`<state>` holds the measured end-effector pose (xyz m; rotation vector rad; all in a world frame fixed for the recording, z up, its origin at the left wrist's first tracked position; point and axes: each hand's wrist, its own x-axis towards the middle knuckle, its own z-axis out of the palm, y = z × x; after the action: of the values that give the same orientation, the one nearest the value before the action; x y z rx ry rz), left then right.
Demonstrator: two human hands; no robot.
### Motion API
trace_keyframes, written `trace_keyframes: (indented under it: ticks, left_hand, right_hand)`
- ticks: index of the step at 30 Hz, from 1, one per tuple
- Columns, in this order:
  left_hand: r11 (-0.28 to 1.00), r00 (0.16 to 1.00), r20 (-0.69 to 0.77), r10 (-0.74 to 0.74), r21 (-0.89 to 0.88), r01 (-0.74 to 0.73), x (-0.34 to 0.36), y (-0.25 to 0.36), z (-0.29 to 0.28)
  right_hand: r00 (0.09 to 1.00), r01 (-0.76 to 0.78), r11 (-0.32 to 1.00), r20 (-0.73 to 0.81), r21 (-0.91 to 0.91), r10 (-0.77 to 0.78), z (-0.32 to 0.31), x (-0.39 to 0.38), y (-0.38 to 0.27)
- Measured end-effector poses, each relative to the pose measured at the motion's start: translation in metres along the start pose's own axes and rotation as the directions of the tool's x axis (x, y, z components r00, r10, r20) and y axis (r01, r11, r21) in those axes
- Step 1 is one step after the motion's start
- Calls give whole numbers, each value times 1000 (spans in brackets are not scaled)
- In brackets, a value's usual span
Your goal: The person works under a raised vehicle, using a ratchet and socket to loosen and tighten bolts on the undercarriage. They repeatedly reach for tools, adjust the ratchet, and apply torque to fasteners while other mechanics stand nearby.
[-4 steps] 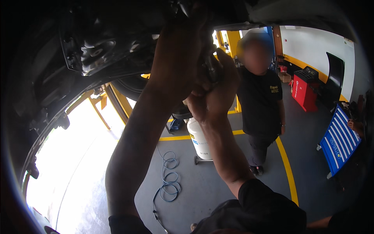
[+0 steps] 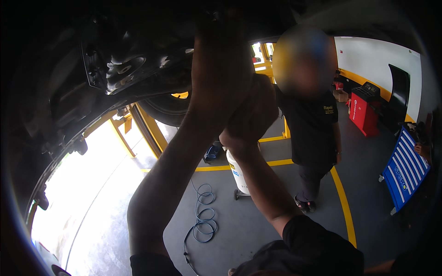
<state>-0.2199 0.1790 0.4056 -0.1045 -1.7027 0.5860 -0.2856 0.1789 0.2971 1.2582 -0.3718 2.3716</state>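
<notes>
Both my arms reach up beneath the dark underside of a raised car (image 2: pixel 124 69). My left hand (image 2: pixel 222 64) is high against the underbody; its fingers vanish into deep shadow, so their pose and any hold cannot be made out. Just below and to the right, my right hand (image 2: pixel 258 108) is curled closed close against the left wrist. What sits in its grip is hidden from here. A dark metal part showed in that hand a moment earlier. Beyond the left forearm hangs a black tyre (image 2: pixel 161 108).
A person in dark clothes (image 2: pixel 311 129) stands ahead to the right. Behind my right forearm is a white wheeled tank (image 2: pixel 235 172). A coiled blue hose (image 2: pixel 205 225) lies on the floor. Yellow lift posts (image 2: pixel 149 129), a red machine (image 2: pixel 362 110) and a blue cabinet (image 2: pixel 405 170) stand farther off.
My right hand has turned and drawn in behind the left wrist, hiding the dark metal part it held. The surroundings have shifted slightly right and down in view.
</notes>
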Motion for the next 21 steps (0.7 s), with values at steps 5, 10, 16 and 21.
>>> trace_keyframes:
  ticks: [5,10,16,21]
  left_hand:
    - [963,993,21,113,243,-115,-12,1,9]
    - [995,989,112,100,-39,-96,-6,-22,15]
    - [970,982,-49,184,173,-173,-4,1,11]
    - [945,967,46,250,208,-254,-8,-3,-1]
  right_hand:
    - [968,202,890,-54,-409,-244,9,1,-5]
    - [999,25,1000,24,-19,-24,9,0,-8]
    - [947,239,812,-57,-532,-316,-2,6,-5]
    - [978,162,903,-59,-398,-202,-4,10,-27]
